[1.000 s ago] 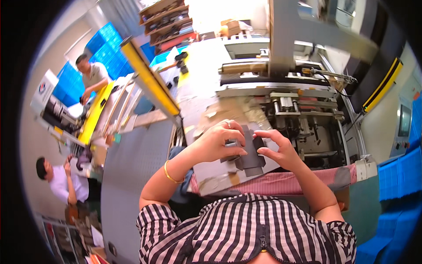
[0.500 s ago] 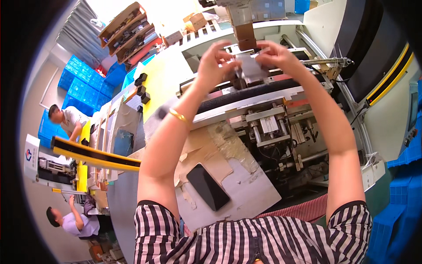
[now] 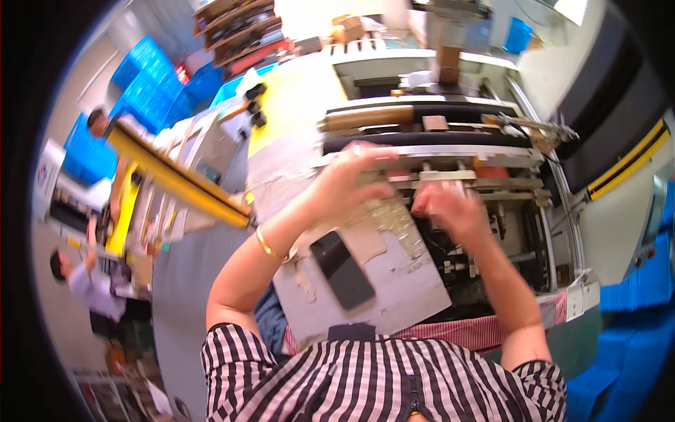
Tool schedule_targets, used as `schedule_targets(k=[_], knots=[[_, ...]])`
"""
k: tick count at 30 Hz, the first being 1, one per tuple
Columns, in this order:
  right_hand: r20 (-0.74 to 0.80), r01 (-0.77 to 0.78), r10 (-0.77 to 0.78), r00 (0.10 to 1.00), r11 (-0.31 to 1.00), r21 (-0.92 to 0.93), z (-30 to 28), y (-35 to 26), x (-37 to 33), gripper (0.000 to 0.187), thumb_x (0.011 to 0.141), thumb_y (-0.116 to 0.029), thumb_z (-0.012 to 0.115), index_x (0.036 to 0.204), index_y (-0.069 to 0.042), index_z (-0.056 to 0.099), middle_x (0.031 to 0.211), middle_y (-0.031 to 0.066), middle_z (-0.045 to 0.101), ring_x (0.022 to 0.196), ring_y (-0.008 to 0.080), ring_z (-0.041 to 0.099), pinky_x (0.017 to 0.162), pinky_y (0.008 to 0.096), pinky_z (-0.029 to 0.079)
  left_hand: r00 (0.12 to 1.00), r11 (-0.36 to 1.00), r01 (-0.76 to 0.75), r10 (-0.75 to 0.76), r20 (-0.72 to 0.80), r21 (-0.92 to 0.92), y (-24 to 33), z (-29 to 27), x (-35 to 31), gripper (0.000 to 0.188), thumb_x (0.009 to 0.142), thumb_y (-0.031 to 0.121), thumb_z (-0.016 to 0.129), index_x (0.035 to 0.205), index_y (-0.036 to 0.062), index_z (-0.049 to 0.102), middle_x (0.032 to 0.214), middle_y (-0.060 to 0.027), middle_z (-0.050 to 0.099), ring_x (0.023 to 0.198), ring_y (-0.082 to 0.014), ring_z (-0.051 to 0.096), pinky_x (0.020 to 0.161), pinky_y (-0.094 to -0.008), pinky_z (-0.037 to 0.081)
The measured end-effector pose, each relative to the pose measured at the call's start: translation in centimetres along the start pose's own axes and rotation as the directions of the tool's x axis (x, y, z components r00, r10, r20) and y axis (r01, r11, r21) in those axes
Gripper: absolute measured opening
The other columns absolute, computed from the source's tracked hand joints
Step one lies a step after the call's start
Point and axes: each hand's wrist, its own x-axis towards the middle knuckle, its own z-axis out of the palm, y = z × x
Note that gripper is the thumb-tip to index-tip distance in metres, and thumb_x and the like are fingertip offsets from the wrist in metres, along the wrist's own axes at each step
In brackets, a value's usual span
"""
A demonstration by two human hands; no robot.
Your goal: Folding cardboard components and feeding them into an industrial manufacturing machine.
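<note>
Factory machine, blue crates, blurred hands

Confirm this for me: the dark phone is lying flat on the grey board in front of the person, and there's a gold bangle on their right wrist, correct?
Not quite. The head view shows the gold bangle on the left wrist, not the right. The rest holds: the dark phone lies flat on the grey board in front of the person.
</note>
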Motion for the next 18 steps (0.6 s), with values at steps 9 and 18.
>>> schedule_targets(k=[9, 18], knots=[[0.731, -0.306, 0.095, 0.675, 0.938, 0.161, 18.8, -7.8, -12.6, 0.024, 0.089, -0.009, 0.062, 0.11, -0.002, 0.068, 0.097, 0.0098, 0.073, 0.092, 0.0219, 0.068, 0.084, 0.0326, 0.051, 0.3, 0.546, 0.724, -0.8, -0.52, -0.422, 3.8, -8.5, -45.6, 0.02, 0.09, 0.012, 0.067, 0.107, 0.0014, 0.069, 0.094, -0.0056, 0.072, 0.089, -0.011, 0.065, 0.081, -0.0267, 0.051], [0.967, -0.054, -0.065, 0.245, 0.995, 0.08, 39.9, -17.7, -11.7, 0.029, 0.089, -0.005, 0.058, 0.117, 0.001, 0.064, 0.104, 0.011, 0.071, 0.099, 0.0215, 0.066, 0.089, 0.0321, 0.05, -0.801, -0.585, 0.523, -0.089, -0.592, -0.62, 29.2, 2.2, -95.5, 0.019, 0.08, 0.022, 0.064, 0.085, 0.0062, 0.074, 0.085, -0.0179, 0.071, 0.081, -0.0346, 0.07, 0.075, -0.043, 0.055]])
